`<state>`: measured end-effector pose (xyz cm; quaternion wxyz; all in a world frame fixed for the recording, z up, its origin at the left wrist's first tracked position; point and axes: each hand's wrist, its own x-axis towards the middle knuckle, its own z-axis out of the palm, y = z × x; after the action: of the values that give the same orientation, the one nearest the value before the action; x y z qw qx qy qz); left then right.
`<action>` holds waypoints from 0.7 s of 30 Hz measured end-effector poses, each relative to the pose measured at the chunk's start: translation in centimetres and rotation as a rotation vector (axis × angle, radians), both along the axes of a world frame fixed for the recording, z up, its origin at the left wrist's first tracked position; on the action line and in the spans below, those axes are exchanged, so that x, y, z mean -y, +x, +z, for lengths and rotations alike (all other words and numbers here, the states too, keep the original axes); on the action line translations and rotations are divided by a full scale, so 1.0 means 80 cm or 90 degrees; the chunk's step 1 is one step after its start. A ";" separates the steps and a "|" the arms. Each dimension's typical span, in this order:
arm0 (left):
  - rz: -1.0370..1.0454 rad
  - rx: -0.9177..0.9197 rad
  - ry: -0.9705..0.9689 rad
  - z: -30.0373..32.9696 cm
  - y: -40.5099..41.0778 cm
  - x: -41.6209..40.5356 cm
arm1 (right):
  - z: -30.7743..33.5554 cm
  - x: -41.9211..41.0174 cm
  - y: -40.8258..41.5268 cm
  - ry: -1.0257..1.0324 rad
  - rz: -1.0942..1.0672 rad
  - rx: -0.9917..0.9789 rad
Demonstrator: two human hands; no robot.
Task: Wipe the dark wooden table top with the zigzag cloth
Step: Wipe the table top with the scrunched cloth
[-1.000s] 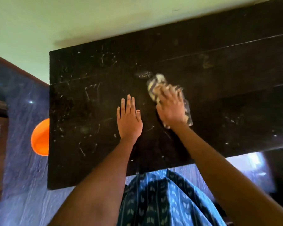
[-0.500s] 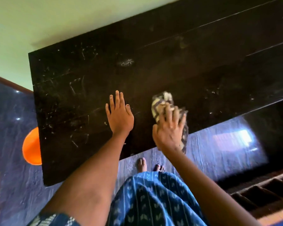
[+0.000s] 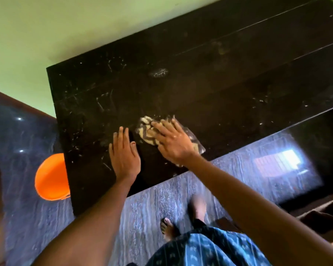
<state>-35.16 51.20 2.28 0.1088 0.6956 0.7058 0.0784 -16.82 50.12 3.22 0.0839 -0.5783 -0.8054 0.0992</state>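
Cloth this thin and soft will bunch and fold rather than slide as a sheet, so by my judgement it handles best with a flat palm spread over its middle, pressing down, not pinched at a corner. It looks light and not at all fragile; on the smooth dark table top [image 3: 229, 77] it could slip out from under loose fingers.

At centre frame the zigzag cloth [image 3: 146, 133] lies crumpled on the wood, near the table's lower edge. The right hand [image 3: 173, 141] lies on top of it, fingers spread wide and pressing flat, with cream and dark folds showing past the fingertips toward the upper left and a little showing below the wrist. The left hand [image 3: 124, 154] rests flat and empty on bare wood just beside the cloth, on its left, fingers together, apparently bracing. Pale specks and streaks still mark the wood toward the upper left.
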 end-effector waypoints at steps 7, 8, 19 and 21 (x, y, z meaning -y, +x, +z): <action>0.052 -0.073 -0.037 -0.006 -0.041 -0.009 | 0.003 -0.007 -0.082 -0.034 -0.299 -0.039; 0.051 -0.073 -0.036 -0.006 -0.038 -0.011 | 0.001 0.014 -0.091 -0.041 -0.166 -0.049; -0.020 -0.072 -0.020 -0.013 -0.052 -0.123 | 0.000 -0.099 -0.081 -0.042 -0.190 0.006; -0.031 -0.070 -0.010 -0.016 -0.061 -0.156 | 0.004 -0.118 -0.051 -0.064 0.060 0.025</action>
<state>-40.01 63.71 1.03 0.0769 0.7148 0.6944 0.0317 -20.90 59.56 3.57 0.0343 -0.5449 -0.8273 0.1323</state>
